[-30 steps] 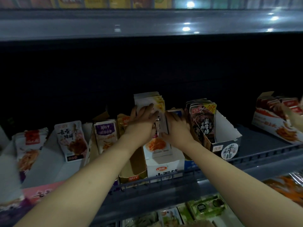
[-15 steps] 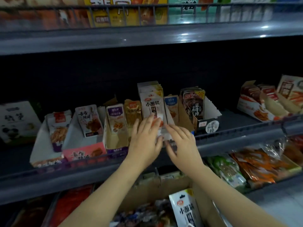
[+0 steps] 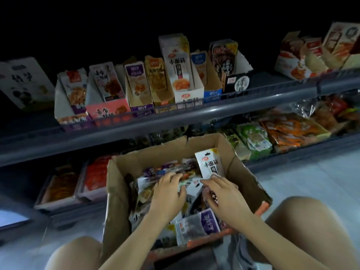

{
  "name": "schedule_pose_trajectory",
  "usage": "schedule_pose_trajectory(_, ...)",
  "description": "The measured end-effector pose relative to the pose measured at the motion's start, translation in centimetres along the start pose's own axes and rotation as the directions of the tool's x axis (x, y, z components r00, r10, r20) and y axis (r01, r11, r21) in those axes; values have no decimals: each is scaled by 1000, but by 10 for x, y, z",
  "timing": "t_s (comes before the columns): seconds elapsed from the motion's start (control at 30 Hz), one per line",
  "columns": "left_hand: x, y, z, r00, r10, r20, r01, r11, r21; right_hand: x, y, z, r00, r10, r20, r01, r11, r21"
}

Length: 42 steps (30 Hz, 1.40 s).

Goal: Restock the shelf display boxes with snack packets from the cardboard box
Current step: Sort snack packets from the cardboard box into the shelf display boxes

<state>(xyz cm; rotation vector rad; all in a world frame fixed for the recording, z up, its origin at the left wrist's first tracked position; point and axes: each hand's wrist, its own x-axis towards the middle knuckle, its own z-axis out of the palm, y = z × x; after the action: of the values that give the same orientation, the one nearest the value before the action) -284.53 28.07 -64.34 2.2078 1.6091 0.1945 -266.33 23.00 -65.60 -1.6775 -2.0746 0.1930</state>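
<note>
An open cardboard box (image 3: 116, 178) sits between my knees, full of loose snack packets. Both hands are inside it. My left hand (image 3: 168, 193) rests with bent, spread fingers on the pile of packets. Beside it, my right hand (image 3: 224, 197) lies on the pile, its fingertips touching a white packet (image 3: 191, 187) between the hands. Another white packet with black lettering (image 3: 210, 162) stands upright at the box's far right. On the shelf above, the white display box (image 3: 188, 95) holds several matching white packets (image 3: 178, 61).
Other display boxes line the same shelf: pink (image 3: 108, 112), purple (image 3: 140, 94), blue (image 3: 211, 90), black (image 3: 237, 82). The shelf's wire front rail (image 3: 194, 108) runs along them. The lower shelf holds trays of bagged snacks (image 3: 292, 129). A purple packet (image 3: 202, 225) lies at the box's near side.
Both hands left the white display box on the shelf and came down into the cardboard box. My view dropped from the shelf to the box.
</note>
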Motion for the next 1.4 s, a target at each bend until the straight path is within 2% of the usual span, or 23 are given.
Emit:
schedule_pose_trajectory(0.13,3,-15,23,963,-101,251,116,992,-48,-6,5,3,982,151,114,-164,981,109)
schedule_pose_trajectory(0.27,8,-21,24,923,-64,379,101,992,-79,-6,5,4,934,186,304,-234,964,130)
schedule_pose_trajectory(0.37,15,-30,26,943,-29,330,65,993,-97,-3,6,8,918,190,348,-258,953,161)
schedule_pose_trajectory(0.53,30,-34,28,996,83,43,-89,982,167,3,9,11,910,240,338,-326,918,227)
schedule_pose_trajectory(0.57,35,-35,28,994,104,42,-110,979,170,4,9,11,909,248,336,-335,913,232)
schedule_pose_trajectory(0.67,49,-41,30,974,108,199,-134,983,123,7,10,12,905,260,337,-349,907,236)
schedule_pose_trajectory(0.77,63,-49,30,965,117,236,-131,990,46,8,10,12,902,263,342,-355,902,244)
schedule_pose_trajectory(0.83,72,-53,28,942,117,315,-108,993,-48,10,10,12,902,263,342,-354,904,238)
schedule_pose_trajectory(0.9,76,-54,26,928,106,358,-23,974,-228,11,11,13,901,265,344,-356,904,237)
schedule_pose_trajectory(0.97,80,-54,24,945,53,324,69,933,-353,11,13,14,900,272,341,-364,899,244)
schedule_pose_trajectory(1.0,82,-55,24,957,32,289,73,936,-345,11,13,15,901,272,337,-362,900,242)
schedule_pose_trajectory(1.13,91,-55,32,976,6,220,48,970,-240,10,13,15,903,272,333,-358,904,234)
schedule_pose_trajectory(1.27,95,-53,37,973,37,228,-10,993,-117,11,14,16,907,268,324,-356,900,250)
schedule_pose_trajectory(1.4,97,-54,36,985,18,171,27,966,-255,12,14,17,908,266,323,-353,902,248)
